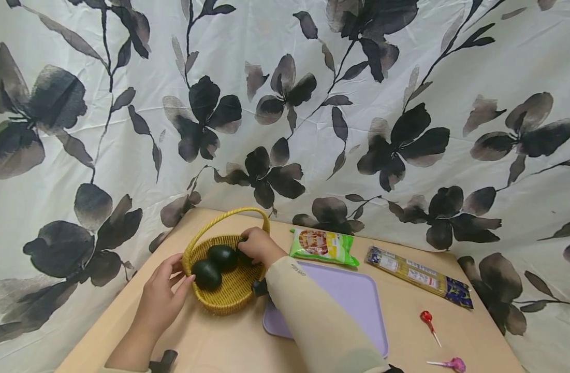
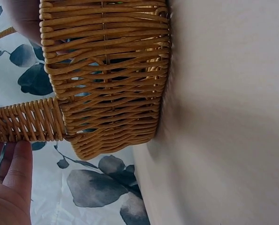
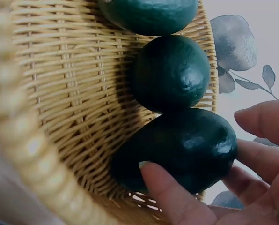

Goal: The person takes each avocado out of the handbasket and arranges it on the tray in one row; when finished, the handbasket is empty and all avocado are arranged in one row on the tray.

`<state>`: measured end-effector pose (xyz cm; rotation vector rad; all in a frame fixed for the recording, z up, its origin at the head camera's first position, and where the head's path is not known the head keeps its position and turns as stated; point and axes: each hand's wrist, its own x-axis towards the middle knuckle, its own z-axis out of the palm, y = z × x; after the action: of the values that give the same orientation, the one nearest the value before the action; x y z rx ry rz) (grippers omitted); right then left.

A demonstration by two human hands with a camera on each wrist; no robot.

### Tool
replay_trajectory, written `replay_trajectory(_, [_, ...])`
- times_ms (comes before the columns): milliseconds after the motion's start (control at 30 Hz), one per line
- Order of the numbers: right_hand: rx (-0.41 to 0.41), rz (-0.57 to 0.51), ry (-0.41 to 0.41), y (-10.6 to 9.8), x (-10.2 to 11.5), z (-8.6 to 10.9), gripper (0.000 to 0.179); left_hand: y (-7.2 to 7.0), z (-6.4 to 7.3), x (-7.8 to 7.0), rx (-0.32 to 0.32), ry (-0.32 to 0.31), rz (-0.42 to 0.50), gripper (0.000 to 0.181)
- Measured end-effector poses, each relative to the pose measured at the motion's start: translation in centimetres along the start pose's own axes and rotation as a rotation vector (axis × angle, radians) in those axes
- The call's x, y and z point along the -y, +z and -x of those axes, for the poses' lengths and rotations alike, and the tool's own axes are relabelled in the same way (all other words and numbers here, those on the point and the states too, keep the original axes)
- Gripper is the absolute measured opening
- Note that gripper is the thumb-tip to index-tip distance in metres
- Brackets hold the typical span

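Floral cloth [image 1: 331, 155] hung behind the basket [image 1: 233, 290]. Left hand [image 1: 165, 290] pinched its handle [image 2: 29, 119]; right hand [image 1: 261, 246] was half-curled round an avocado [image 3: 186, 145] inside it. Looked like placing or picking; next probably called for gentle release or lift.

Lilac tray [image 1: 354, 290] on a tan table [image 1: 219, 344], green snack bag [image 1: 322, 245] right by its far edge. Long pack off to the right, maybe spaghetti [image 1: 417, 275], print's too small to read. Red lollipop [image 1: 426, 315], pink lollipop [image 1: 458, 364] nearer, floral cloth [image 1: 266, 41] behind everything.
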<state>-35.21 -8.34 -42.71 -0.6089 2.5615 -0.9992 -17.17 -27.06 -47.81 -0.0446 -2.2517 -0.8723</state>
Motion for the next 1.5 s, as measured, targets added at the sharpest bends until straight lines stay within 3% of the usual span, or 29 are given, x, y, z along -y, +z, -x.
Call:
replay_trajectory(400, [-0.009,-0.013,0.054,1.3,-0.5,-1.1,0.032,0.0,0.1,0.1,0.005,-0.007,0.000,0.063])
replay_trajectory(600, [-0.031,-0.056,0.113,1.7,-0.5,-1.1,0.037,0.0,0.0,0.2,0.015,-0.003,-0.001,0.063])
replay_trajectory(900, [-0.019,-0.078,0.139,1.5,-0.4,-0.8,0.036,0.0,0.1,0.2,0.018,0.005,-0.004,0.064])
replay_trajectory(1233, [-0.036,-0.131,0.134,1.3,-0.7,-0.8,0.041,0.1,0.0,0.2,0.010,0.010,-0.003,0.063])
replay_trajectory(1500, [-0.034,-0.216,0.095,0.3,0.3,0.1,0.042,0.0,0.0,-0.1,0.000,0.009,0.005,0.063])
